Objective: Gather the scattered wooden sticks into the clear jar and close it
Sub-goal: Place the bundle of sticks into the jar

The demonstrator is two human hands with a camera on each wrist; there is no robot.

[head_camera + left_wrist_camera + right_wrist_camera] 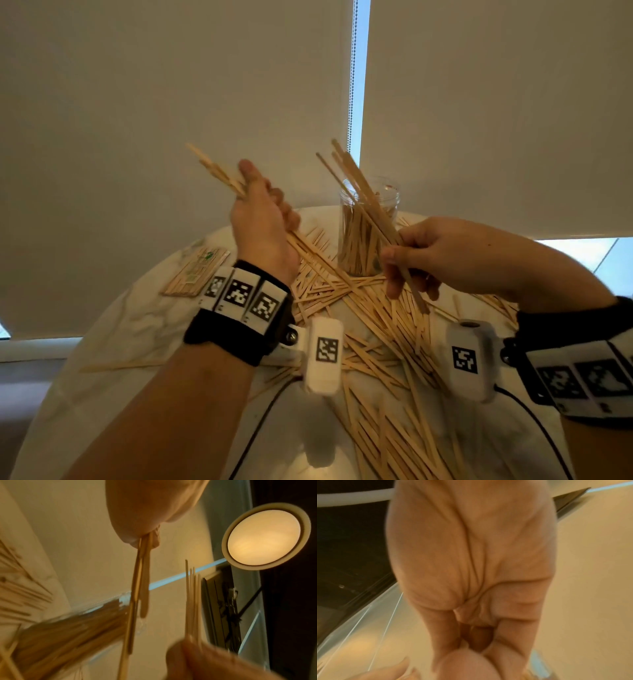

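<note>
A clear jar (368, 236) stands open at the back of the round table, partly filled with upright wooden sticks. My left hand (263, 212) is raised to its left and grips a bundle of sticks (212, 169) slanting up-left. My right hand (411, 260) pinches another bundle (363, 192) in front of the jar, its upper ends leaning over the jar's mouth. Several loose sticks (376, 329) lie scattered over the table. In the left wrist view my left hand (145, 520) holds its sticks (142, 574), the blurred jar (68, 628) beside them. The right wrist view shows only my curled right hand (471, 561).
A wrapped packet of sticks (195, 274) lies at the table's left. The marble table (137, 342) ends close behind the jar at a window blind (171, 102). A round lamp (265, 536) hangs overhead. No lid is in view.
</note>
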